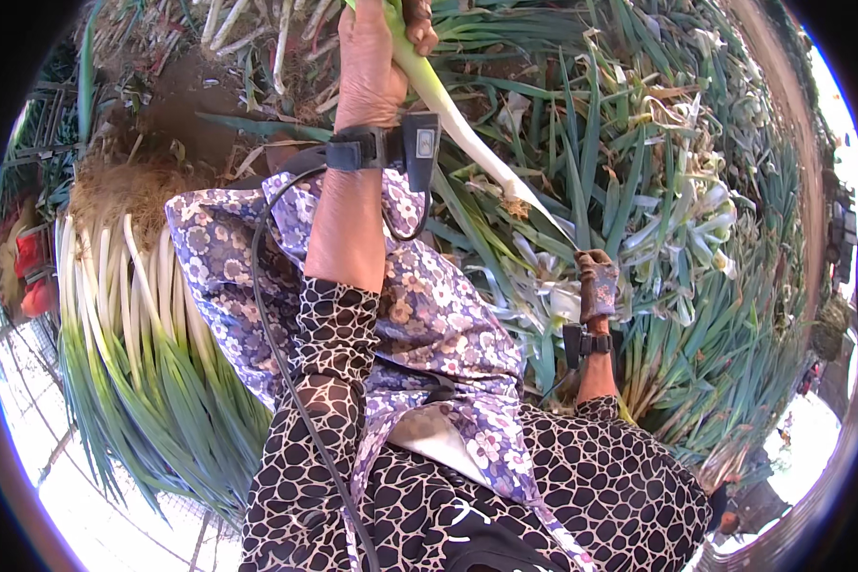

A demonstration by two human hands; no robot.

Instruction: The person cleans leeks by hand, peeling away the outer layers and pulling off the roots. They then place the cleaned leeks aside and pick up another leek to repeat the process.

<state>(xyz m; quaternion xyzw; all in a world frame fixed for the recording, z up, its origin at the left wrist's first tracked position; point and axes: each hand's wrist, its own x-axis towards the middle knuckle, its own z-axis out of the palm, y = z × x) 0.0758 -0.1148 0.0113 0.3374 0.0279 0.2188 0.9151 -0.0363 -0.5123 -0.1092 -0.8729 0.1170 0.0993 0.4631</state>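
My left hand (372, 64) grips a leek (465, 132) near the top edge, around its pale green upper part. Dark fingertips curl over the far side of the stalk. Its white shank slants down to the right and ends in a small tuft of roots. From that root end a thin pale strip of skin (549, 213) stretches taut to my right hand (597, 279), which wears a brown, patterned glove and pinches the strip's end. The leek's leaf tops run out of view.
On the left lies a bundle of leeks (132, 300), roots up. Loose leaves and peeled skins (693, 236) heap up on the right. More white stalks (282, 43) lie on soil at the top. A cable (272, 329) runs from my left wrist strap along my arm.
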